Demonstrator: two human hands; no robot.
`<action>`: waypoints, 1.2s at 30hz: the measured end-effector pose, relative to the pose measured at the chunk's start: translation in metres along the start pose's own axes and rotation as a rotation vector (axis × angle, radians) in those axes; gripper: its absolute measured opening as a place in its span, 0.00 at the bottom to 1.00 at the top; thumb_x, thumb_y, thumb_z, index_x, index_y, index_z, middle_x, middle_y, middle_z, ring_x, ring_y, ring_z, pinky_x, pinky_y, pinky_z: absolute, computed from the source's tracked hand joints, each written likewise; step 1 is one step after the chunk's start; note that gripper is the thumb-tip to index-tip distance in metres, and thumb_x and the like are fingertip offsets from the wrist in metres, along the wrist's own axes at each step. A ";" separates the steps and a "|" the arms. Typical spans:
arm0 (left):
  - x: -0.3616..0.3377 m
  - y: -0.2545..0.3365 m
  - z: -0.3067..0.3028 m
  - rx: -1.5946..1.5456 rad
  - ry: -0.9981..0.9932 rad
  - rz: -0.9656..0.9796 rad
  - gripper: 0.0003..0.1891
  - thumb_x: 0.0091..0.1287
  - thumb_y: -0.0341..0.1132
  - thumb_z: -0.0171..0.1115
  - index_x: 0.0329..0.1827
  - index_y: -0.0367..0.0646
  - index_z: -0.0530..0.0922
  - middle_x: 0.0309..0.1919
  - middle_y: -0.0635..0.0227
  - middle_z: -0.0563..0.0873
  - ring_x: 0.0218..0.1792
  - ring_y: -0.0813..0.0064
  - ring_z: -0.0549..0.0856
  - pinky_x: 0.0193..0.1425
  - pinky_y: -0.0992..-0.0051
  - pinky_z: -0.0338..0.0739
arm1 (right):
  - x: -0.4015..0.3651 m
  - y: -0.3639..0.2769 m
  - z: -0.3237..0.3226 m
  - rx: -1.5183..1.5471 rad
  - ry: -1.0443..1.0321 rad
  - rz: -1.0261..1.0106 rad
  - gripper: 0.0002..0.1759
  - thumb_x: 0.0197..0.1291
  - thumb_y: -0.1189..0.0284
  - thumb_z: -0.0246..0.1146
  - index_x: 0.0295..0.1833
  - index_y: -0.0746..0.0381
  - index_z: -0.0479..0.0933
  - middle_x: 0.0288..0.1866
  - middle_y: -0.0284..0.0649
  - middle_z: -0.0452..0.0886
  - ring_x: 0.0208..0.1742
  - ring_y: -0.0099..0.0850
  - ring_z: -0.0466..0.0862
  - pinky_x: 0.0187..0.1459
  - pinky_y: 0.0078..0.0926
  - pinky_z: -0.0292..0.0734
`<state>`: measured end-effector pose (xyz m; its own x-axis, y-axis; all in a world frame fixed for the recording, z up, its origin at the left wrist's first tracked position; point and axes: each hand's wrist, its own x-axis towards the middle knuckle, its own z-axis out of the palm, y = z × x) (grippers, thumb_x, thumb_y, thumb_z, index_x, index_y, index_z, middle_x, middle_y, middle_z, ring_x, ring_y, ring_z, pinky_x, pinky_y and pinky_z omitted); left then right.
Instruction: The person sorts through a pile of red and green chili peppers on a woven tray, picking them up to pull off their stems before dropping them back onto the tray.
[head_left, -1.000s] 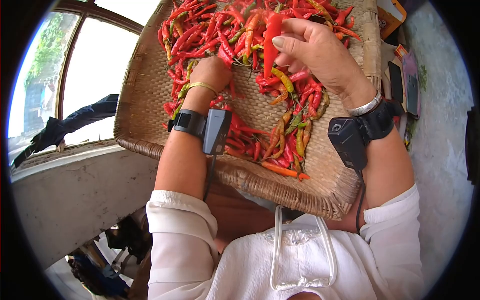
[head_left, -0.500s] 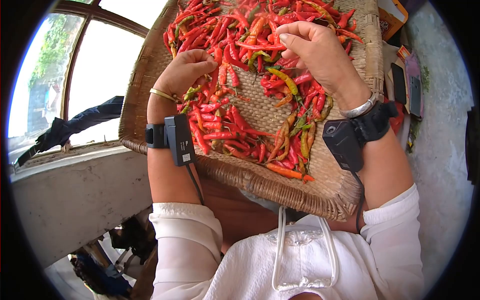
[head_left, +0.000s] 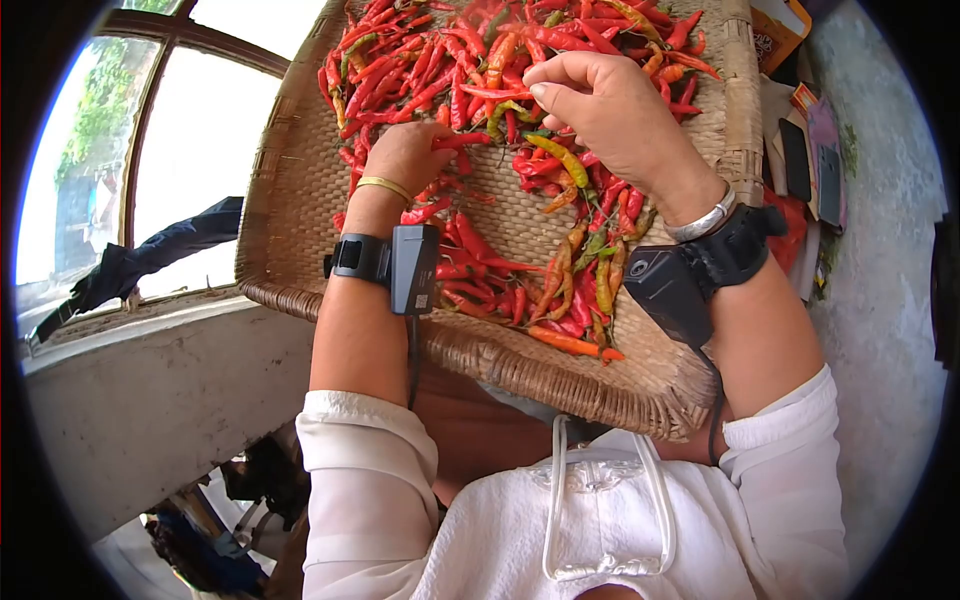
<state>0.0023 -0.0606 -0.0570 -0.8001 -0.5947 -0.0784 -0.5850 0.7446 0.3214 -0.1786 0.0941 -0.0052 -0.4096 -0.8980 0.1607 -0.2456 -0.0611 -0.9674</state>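
A broad woven basket tray [head_left: 690, 385] holds many chili peppers, mostly red with some orange, yellow and green. My left hand [head_left: 405, 160] is closed over its left-middle part, and a red chili pepper [head_left: 462, 140] sticks out to the right from between thumb and fingers. My right hand [head_left: 625, 120] hovers above the upper right peppers with thumb and index finger pinched. What lies in this pinch, if anything, is too small to make out. Just left of those fingertips lies another red chili [head_left: 495, 92]. Below the right hand is a yellow-green chili [head_left: 560, 158].
On the left are a window [head_left: 150, 150] and a dark folded umbrella-like object [head_left: 165, 255] on its sill. To the right, phones [head_left: 828, 185] and packets [head_left: 780, 35] lie beside a grey wall [head_left: 880, 300]. The tray's near rim is close to my body.
My left hand has turned and moved down and right, and its red chili now points right. My right hand has shifted slightly left, still pinched. The view has moved a little.
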 end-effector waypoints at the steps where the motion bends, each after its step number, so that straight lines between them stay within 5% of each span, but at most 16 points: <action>1: 0.001 0.005 -0.005 0.037 -0.075 -0.026 0.13 0.53 0.38 0.61 0.40 0.45 0.81 0.33 0.55 0.83 0.38 0.57 0.82 0.45 0.63 0.75 | -0.001 -0.001 -0.002 0.000 0.001 0.001 0.10 0.55 0.70 0.59 0.36 0.66 0.80 0.23 0.37 0.79 0.25 0.21 0.77 0.29 0.22 0.72; 4: 0.001 0.007 -0.017 -0.033 -0.084 -0.043 0.13 0.54 0.38 0.62 0.41 0.44 0.81 0.29 0.55 0.83 0.33 0.59 0.82 0.40 0.66 0.75 | -0.001 -0.004 -0.006 -0.094 -0.133 0.068 0.12 0.61 0.70 0.56 0.43 0.67 0.77 0.31 0.31 0.79 0.29 0.17 0.77 0.33 0.17 0.74; 6: -0.001 0.003 -0.031 -0.182 -0.191 -0.132 0.13 0.55 0.37 0.62 0.42 0.42 0.81 0.25 0.57 0.82 0.27 0.67 0.82 0.34 0.71 0.75 | -0.001 0.001 -0.004 -0.064 -0.020 -0.017 0.11 0.55 0.69 0.59 0.34 0.66 0.80 0.21 0.38 0.79 0.23 0.23 0.78 0.28 0.24 0.72; 7: -0.003 -0.002 -0.038 -0.281 -0.255 -0.138 0.13 0.57 0.36 0.62 0.41 0.38 0.81 0.22 0.61 0.82 0.25 0.76 0.81 0.31 0.75 0.75 | -0.001 0.002 -0.005 -0.063 -0.018 -0.016 0.11 0.55 0.69 0.59 0.34 0.66 0.80 0.21 0.38 0.79 0.23 0.23 0.78 0.28 0.24 0.72; 10: -0.009 0.005 -0.063 -0.344 -0.321 -0.295 0.14 0.59 0.37 0.61 0.40 0.34 0.81 0.22 0.65 0.83 0.26 0.81 0.81 0.30 0.79 0.75 | -0.003 0.002 -0.005 -0.087 0.000 -0.063 0.11 0.54 0.69 0.59 0.34 0.66 0.80 0.22 0.39 0.79 0.23 0.25 0.78 0.28 0.24 0.72; 12: -0.009 0.007 -0.066 -0.438 0.042 -0.338 0.19 0.61 0.39 0.61 0.48 0.31 0.77 0.27 0.65 0.84 0.28 0.84 0.81 0.29 0.83 0.74 | -0.003 0.001 -0.005 -0.093 -0.037 -0.016 0.11 0.53 0.69 0.59 0.34 0.66 0.80 0.22 0.40 0.80 0.24 0.26 0.79 0.29 0.25 0.72; 15: -0.003 0.020 -0.056 -0.800 0.337 -0.098 0.27 0.61 0.41 0.62 0.57 0.29 0.69 0.33 0.63 0.84 0.30 0.82 0.81 0.29 0.84 0.74 | -0.005 0.001 -0.003 -0.080 -0.037 -0.008 0.11 0.52 0.69 0.59 0.34 0.66 0.80 0.22 0.41 0.80 0.24 0.27 0.79 0.29 0.25 0.73; 16: -0.003 0.020 -0.052 -0.726 0.282 -0.138 0.33 0.61 0.42 0.62 0.62 0.28 0.62 0.38 0.62 0.84 0.31 0.81 0.82 0.31 0.84 0.75 | -0.005 0.001 -0.003 -0.079 -0.037 -0.010 0.11 0.52 0.69 0.59 0.34 0.66 0.80 0.22 0.41 0.80 0.24 0.27 0.79 0.29 0.25 0.73; 21: 0.004 0.013 -0.015 0.124 -0.143 -0.320 0.25 0.52 0.55 0.62 0.39 0.40 0.81 0.35 0.53 0.83 0.42 0.56 0.82 0.47 0.63 0.75 | -0.004 0.004 -0.003 -0.083 -0.048 -0.005 0.11 0.52 0.68 0.59 0.34 0.65 0.80 0.22 0.41 0.79 0.25 0.28 0.80 0.30 0.27 0.73; 25: 0.003 0.017 0.001 0.244 -0.144 -0.311 0.26 0.49 0.55 0.63 0.41 0.41 0.79 0.39 0.54 0.82 0.45 0.57 0.81 0.49 0.63 0.74 | -0.004 0.005 0.001 -0.121 -0.037 -0.058 0.10 0.51 0.68 0.60 0.31 0.64 0.79 0.21 0.41 0.79 0.24 0.31 0.79 0.29 0.29 0.72; 30: 0.007 0.009 0.017 0.155 -0.123 -0.293 0.23 0.47 0.45 0.66 0.43 0.40 0.78 0.42 0.53 0.81 0.46 0.58 0.80 0.50 0.64 0.74 | -0.007 0.001 0.002 -0.214 -0.057 -0.105 0.09 0.50 0.68 0.59 0.27 0.63 0.78 0.20 0.42 0.78 0.24 0.35 0.79 0.29 0.31 0.72; 33: 0.010 -0.007 0.023 -0.035 -0.041 -0.304 0.18 0.46 0.40 0.65 0.39 0.40 0.79 0.38 0.54 0.83 0.42 0.59 0.82 0.47 0.66 0.75 | -0.007 0.000 0.000 -0.228 -0.060 -0.103 0.09 0.50 0.68 0.58 0.27 0.63 0.78 0.21 0.43 0.78 0.25 0.36 0.80 0.29 0.32 0.73; 36: 0.012 -0.008 0.017 -0.266 -0.195 -0.492 0.14 0.46 0.39 0.63 0.34 0.39 0.80 0.30 0.56 0.84 0.35 0.61 0.84 0.43 0.68 0.77 | -0.007 0.002 0.002 -0.207 -0.066 -0.096 0.09 0.49 0.69 0.58 0.27 0.63 0.78 0.21 0.43 0.78 0.25 0.36 0.80 0.30 0.32 0.73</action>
<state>-0.0049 -0.0689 -0.0763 -0.4677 -0.7653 -0.4422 -0.8601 0.2789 0.4271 -0.1745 0.0999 -0.0084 -0.3191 -0.9193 0.2303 -0.4581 -0.0631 -0.8866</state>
